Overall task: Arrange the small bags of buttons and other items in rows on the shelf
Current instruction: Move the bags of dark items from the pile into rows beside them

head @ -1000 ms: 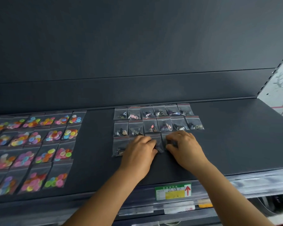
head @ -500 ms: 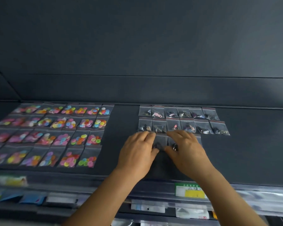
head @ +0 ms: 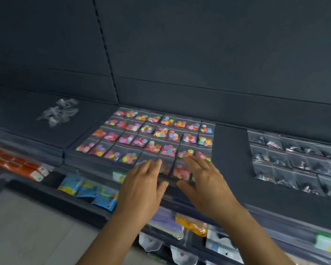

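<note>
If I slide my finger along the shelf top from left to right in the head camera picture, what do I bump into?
Clear empty bags → colourful button bags → bare dark strip of shelf → bags of dark bits.

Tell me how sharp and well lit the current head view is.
Head view: dim, even light without glare on the dark shelf; motion blur smears both hands, the colourful button bags and the lower racks; wide-angle distortion bends the shelf edges.
</note>
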Motion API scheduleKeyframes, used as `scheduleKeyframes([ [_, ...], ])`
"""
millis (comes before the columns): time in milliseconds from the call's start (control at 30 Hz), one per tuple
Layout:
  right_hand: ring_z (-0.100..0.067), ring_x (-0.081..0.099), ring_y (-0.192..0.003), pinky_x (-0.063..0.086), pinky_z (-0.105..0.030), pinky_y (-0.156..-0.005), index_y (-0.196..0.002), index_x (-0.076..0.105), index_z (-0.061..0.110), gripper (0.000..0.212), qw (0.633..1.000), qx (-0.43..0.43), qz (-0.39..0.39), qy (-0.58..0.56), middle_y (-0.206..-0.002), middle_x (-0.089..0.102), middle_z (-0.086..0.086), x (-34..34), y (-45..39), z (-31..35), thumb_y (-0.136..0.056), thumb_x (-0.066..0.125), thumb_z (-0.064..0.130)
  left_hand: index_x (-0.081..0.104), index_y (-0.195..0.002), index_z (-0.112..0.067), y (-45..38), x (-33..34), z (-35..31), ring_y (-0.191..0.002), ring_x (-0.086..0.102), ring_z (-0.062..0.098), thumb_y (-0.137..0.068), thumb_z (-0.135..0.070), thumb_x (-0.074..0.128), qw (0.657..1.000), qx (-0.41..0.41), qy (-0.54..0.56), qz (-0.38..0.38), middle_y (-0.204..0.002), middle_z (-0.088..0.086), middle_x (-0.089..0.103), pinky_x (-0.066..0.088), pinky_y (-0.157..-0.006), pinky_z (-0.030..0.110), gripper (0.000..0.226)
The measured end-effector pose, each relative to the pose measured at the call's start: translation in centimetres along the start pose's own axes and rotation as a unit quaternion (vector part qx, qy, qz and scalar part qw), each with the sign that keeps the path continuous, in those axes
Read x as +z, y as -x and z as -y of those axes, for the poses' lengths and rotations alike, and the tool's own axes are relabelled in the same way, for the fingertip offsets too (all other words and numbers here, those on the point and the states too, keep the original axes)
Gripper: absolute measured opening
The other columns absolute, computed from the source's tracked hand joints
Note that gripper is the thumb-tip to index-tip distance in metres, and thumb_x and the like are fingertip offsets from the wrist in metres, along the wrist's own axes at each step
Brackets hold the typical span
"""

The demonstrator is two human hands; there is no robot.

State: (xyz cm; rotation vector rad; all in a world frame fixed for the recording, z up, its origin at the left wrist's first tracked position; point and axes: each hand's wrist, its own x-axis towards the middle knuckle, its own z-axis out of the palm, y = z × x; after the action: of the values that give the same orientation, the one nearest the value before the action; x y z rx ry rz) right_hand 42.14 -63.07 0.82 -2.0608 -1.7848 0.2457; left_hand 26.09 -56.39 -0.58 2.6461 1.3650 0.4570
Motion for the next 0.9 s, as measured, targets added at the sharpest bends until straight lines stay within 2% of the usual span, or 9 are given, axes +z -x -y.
scheduleKeyframes([
  [233, -0.016, 0.021, -0.14, 0.019, -0.032, -0.114, -0.148, 0.021, 0.024, 0.064, 0.997, -0.06, 0.04, -0.002, -0.153, 0.025, 0.006, 6.4, -3.7, 11.3, -0.093, 0.047, 0.046, 0.021, -0.149, -0.025, 4.2, -4.0, 11.9, -0.136, 0.028, 0.015, -0.095, -0.047, 0.042, 0.998, -0.069, -0.001, -0.014, -0.151, -0.005, 0.031, 0.026, -0.11, 0.028, 0.062],
  [467, -0.016, 0.021, -0.14, 0.018, -0.03, -0.114, -0.147, 0.023, 0.023, 0.065, 0.99, -0.122, 0.07, -0.017, -0.153, 0.026, 0.005, 11.4, -6.9, 20.4, -0.092, 0.049, 0.046, 0.031, -0.145, -0.021, 7.7, -7.0, 21.1, -0.132, 0.036, 0.016, -0.092, -0.041, 0.049, 0.991, -0.133, 0.0, -0.034, -0.145, -0.003, 0.04, 0.029, -0.108, 0.028, 0.06],
  [700, -0.016, 0.024, -0.139, 0.018, -0.03, -0.114, -0.146, 0.027, 0.022, 0.062, 0.982, -0.167, 0.092, -0.015, -0.152, 0.029, 0.003, 14.4, -11.9, 25.6, -0.092, 0.05, 0.044, 0.037, -0.142, -0.017, 7.6, -8.0, 27.2, -0.125, 0.042, 0.019, -0.091, -0.035, 0.054, 0.978, -0.197, 0.024, -0.061, -0.139, 0.001, 0.047, 0.034, -0.105, 0.031, 0.056],
  [900, -0.016, 0.023, -0.14, 0.019, -0.031, -0.116, -0.146, 0.029, 0.021, 0.062, 0.977, -0.187, 0.1, -0.025, -0.152, 0.029, 0.003, 16.4, -19.1, 28.5, -0.092, 0.051, 0.044, 0.03, -0.146, -0.021, 3.6, -8.4, 32.7, -0.13, 0.035, 0.016, -0.094, -0.038, 0.049, 0.976, -0.201, 0.034, -0.076, -0.145, -0.001, 0.04, 0.028, -0.105, 0.026, 0.058],
])
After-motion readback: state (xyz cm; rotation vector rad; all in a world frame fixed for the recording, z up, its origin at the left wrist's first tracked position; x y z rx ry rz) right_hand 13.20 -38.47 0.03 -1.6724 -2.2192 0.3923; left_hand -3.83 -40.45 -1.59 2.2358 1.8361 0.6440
